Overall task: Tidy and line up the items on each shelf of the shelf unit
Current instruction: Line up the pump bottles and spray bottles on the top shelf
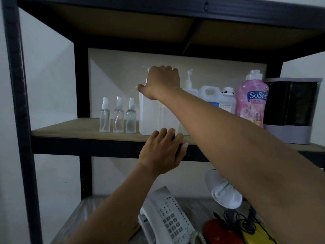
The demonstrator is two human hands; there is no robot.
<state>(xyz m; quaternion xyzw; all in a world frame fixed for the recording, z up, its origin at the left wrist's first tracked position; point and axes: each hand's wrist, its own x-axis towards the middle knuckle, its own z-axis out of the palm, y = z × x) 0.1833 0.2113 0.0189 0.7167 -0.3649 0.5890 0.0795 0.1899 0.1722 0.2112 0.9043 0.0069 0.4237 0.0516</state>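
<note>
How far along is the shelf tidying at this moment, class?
Looks done: three small clear spray bottles stand in a neat row. In hand: the right hand grips the top of a tall white pump bottle; the left hand rests on the shelf edge. Left: the white desk telephone and tangled black cables below.
</note>
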